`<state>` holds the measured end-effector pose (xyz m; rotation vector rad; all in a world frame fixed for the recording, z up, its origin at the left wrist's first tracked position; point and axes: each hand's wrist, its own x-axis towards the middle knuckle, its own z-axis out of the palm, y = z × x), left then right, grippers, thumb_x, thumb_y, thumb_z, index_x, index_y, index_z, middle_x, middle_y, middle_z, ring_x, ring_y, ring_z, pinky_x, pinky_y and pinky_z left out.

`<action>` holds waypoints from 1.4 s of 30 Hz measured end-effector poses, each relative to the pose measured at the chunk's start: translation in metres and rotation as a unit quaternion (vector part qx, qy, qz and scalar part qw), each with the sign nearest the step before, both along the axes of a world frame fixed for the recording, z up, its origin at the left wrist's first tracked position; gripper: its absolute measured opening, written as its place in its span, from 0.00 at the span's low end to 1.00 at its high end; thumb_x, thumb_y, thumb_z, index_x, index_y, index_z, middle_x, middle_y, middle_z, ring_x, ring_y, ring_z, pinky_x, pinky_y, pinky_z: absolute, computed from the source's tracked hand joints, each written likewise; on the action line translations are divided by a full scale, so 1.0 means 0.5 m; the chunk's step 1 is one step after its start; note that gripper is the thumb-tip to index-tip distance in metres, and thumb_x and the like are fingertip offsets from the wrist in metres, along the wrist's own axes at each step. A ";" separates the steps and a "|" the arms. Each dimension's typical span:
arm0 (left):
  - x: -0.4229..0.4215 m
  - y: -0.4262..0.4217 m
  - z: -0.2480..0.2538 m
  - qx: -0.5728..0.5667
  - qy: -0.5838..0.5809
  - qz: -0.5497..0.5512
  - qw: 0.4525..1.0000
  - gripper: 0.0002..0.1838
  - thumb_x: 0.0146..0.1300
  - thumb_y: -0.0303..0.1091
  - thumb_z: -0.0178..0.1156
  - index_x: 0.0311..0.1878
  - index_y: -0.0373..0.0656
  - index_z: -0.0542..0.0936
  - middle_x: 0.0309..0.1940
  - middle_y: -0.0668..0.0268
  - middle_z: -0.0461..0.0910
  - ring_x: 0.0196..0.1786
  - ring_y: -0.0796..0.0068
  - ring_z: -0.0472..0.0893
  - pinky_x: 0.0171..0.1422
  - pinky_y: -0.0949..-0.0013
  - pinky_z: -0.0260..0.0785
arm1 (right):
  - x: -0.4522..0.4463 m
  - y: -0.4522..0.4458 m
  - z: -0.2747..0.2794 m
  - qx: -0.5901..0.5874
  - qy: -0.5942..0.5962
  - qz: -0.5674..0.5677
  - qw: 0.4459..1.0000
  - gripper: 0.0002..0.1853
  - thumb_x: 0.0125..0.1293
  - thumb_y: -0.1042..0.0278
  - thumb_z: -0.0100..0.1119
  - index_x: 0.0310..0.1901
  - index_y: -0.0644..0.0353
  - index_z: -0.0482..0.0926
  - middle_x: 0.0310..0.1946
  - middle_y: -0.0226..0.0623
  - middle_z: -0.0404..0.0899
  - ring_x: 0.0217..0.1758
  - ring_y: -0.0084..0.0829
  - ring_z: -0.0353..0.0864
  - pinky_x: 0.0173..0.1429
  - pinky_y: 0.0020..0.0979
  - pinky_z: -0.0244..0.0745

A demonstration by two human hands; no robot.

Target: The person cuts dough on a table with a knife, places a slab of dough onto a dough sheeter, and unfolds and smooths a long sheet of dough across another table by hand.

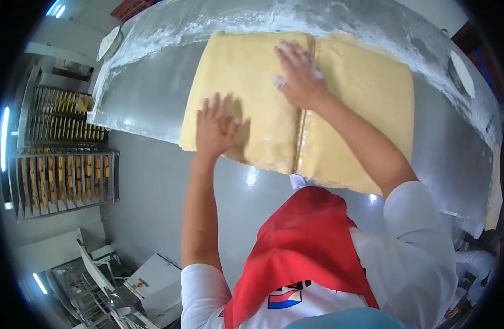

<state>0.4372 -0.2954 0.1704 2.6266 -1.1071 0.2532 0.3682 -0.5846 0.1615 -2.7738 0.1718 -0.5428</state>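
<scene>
A large pale yellow sheet of dough lies on the metal table, its two sides meeting at a seam that runs from back to front. My left hand is over the left part near its front edge, fingers spread, casting a shadow; whether the palm touches the dough I cannot tell. My right hand is farther back on the left part, just beside the seam, with floury fingers spread. The right forearm crosses above the right part of the dough. Neither hand grips anything.
Flour lies along the far side of the steel table. A white bowl stands at its left end and a white round dish at its right. On the left, a wheeled rack holds trays of baked pieces. Another person is at lower right.
</scene>
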 end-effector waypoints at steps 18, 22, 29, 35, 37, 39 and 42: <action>0.344 -0.084 -0.029 0.133 0.014 -0.158 0.978 0.41 0.72 0.62 0.44 0.80 0.45 0.57 0.82 0.58 0.50 0.83 0.45 0.44 0.84 0.42 0.35 | -0.007 0.326 -0.026 0.034 0.199 -0.260 0.944 0.39 0.76 0.47 0.42 0.78 0.68 0.49 0.81 0.52 0.40 0.85 0.52 0.35 0.84 0.54 0.33; 0.342 -0.073 -0.027 0.124 0.023 -0.174 0.977 0.41 0.72 0.62 0.44 0.80 0.45 0.57 0.82 0.57 0.50 0.83 0.45 0.44 0.84 0.42 0.34 | -0.011 0.346 -0.049 0.018 0.105 -0.281 0.954 0.38 0.74 0.50 0.48 0.76 0.66 0.53 0.79 0.51 0.49 0.83 0.52 0.43 0.83 0.53 0.39; 0.377 -0.082 0.001 0.137 0.018 -0.179 0.974 0.40 0.70 0.64 0.46 0.78 0.49 0.61 0.80 0.55 0.53 0.82 0.44 0.47 0.81 0.39 0.40 | -0.254 0.533 -0.097 0.213 -0.143 -0.461 0.850 0.32 0.69 0.63 0.54 0.72 0.65 0.60 0.71 0.51 0.64 0.72 0.51 0.66 0.75 0.50 0.58; 0.464 -0.289 -0.073 0.096 -0.046 -0.258 0.960 0.43 0.68 0.69 0.44 0.77 0.48 0.62 0.78 0.51 0.58 0.80 0.44 0.54 0.79 0.37 0.45 | -0.259 0.622 -0.226 0.771 -0.358 -0.437 0.293 0.30 0.71 0.61 0.57 0.71 0.60 0.63 0.63 0.44 0.71 0.65 0.42 0.71 0.70 0.45 0.64; 0.483 -0.381 -0.055 0.137 0.006 -0.270 0.953 0.46 0.67 0.72 0.44 0.77 0.46 0.62 0.74 0.49 0.64 0.78 0.47 0.61 0.79 0.42 0.50 | -0.201 0.625 -0.226 0.802 -0.367 -0.325 0.340 0.33 0.68 0.61 0.61 0.71 0.61 0.61 0.64 0.43 0.70 0.66 0.41 0.71 0.72 0.43 0.62; 0.528 -0.491 -0.082 0.162 0.138 -0.315 0.925 0.52 0.65 0.76 0.45 0.77 0.38 0.61 0.71 0.44 0.69 0.74 0.50 0.68 0.78 0.56 0.57 | -0.122 0.607 -0.123 0.783 -0.385 -0.346 0.344 0.33 0.66 0.64 0.62 0.70 0.62 0.62 0.65 0.42 0.69 0.66 0.38 0.70 0.72 0.42 0.63; 0.536 -0.584 -0.105 0.156 0.163 -0.340 0.913 0.58 0.59 0.78 0.50 0.73 0.29 0.65 0.67 0.40 0.71 0.71 0.51 0.72 0.75 0.57 0.62 | -0.069 0.615 -0.040 0.717 -0.405 -0.421 0.379 0.33 0.63 0.69 0.62 0.68 0.65 0.62 0.65 0.41 0.69 0.68 0.36 0.69 0.72 0.40 0.62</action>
